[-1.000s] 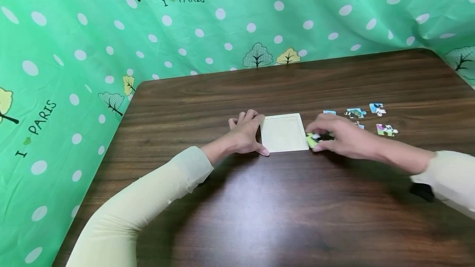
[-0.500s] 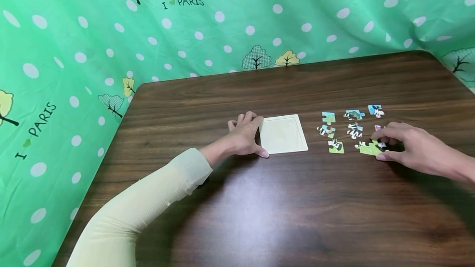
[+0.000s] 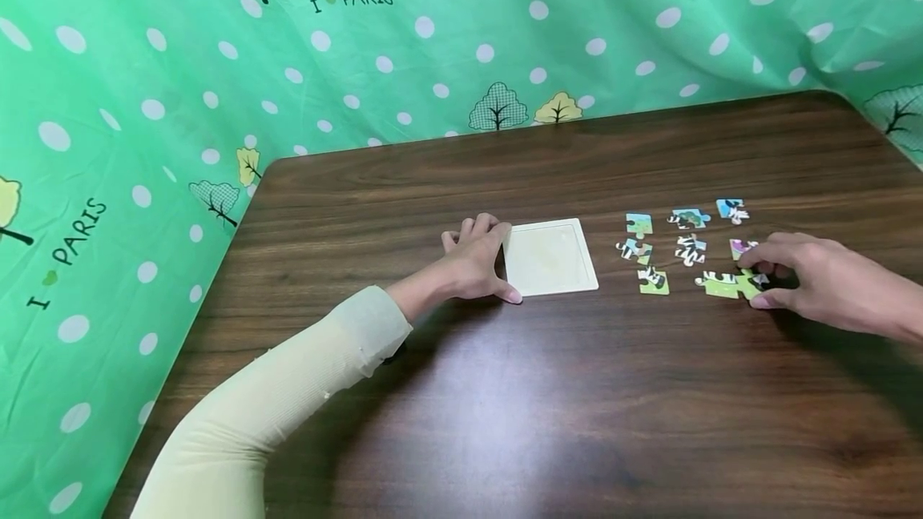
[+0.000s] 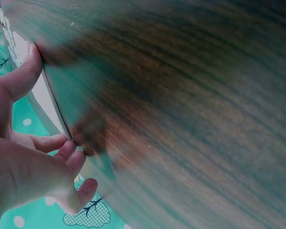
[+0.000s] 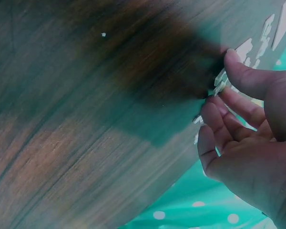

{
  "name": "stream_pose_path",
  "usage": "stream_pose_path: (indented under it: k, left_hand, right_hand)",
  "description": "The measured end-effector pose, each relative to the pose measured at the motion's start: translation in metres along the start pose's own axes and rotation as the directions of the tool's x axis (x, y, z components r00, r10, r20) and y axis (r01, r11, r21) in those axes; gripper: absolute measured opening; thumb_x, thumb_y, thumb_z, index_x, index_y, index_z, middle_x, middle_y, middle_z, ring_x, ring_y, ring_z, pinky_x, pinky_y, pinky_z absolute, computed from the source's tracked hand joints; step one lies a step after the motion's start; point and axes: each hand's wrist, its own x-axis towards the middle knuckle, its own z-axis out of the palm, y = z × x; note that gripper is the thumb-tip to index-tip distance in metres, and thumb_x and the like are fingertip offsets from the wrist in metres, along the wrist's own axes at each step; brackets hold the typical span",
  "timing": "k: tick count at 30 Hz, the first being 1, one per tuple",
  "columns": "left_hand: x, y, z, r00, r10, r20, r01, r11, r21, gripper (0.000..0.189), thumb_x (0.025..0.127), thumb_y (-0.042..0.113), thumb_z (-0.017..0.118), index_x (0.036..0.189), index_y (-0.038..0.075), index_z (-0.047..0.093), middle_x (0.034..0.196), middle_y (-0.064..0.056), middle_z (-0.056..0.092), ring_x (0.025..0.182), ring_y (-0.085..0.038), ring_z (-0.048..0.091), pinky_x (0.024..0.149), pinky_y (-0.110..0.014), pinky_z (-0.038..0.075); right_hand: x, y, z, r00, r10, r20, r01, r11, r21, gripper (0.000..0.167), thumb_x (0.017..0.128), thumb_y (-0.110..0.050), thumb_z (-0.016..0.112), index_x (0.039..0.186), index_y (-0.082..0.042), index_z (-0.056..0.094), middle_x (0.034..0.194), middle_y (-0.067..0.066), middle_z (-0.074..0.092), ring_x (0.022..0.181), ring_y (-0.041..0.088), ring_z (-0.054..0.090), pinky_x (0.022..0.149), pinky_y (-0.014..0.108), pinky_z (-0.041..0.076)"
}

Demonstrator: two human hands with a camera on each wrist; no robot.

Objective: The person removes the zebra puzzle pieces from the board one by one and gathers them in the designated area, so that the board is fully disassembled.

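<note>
A square, pale puzzle tray [image 3: 550,259] with a raised rim lies on the table. My left hand [image 3: 472,263] holds it by its left side, thumb at the near corner and index finger at the far one. At the right, my right hand [image 3: 822,283] pinches a green jigsaw piece [image 3: 747,283] between thumb and fingers, low over the table. Close against that piece lies another green jigsaw piece [image 3: 717,284]. In the right wrist view the right hand [image 5: 248,114] hides most of the held piece.
Several jigsaw pieces lie in rough rows right of the tray, among them a blue one [image 3: 731,211], a zebra-striped one [image 3: 691,250] and a green one [image 3: 653,280]. Behind the dark wooden table [image 3: 461,391] hangs a green dotted curtain [image 3: 404,62].
My right hand has moved right, from beside the tray to the near right end of the rows, with the green jigsaw piece. The left hand and tray have stayed in place.
</note>
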Motion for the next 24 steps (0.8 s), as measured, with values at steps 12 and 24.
stream_pose_path:
  k: [12,24]
  left_hand:
    - [-0.002,-0.002,0.000,1.000,0.004,-0.003,-0.004,1.000,0.004,0.088,0.063,0.051,0.085,0.132,0.017,0.043,0.141,-0.004,0.031,0.123,-0.025,0.030,0.094,-0.048,0.025]
    - [-0.002,0.000,0.000,1.000,0.009,0.002,-0.009,1.000,0.000,0.090,0.063,0.051,0.084,0.135,0.017,0.042,0.142,-0.004,0.031,0.123,-0.024,0.030,0.094,-0.048,0.025]
  right_hand:
    - [-0.005,0.005,0.001,0.996,-0.004,-0.093,0.001,1.000,-0.031,0.045,0.066,-0.012,0.087,0.103,0.002,0.066,0.079,-0.001,0.056,0.069,0.012,0.049,0.055,0.028,0.040]
    - [-0.006,0.009,0.010,0.991,-0.066,-0.117,0.061,0.997,-0.047,0.033,0.065,-0.006,0.085,0.087,-0.013,0.062,0.078,-0.006,0.049,0.066,0.001,0.038,0.054,0.025,0.037]
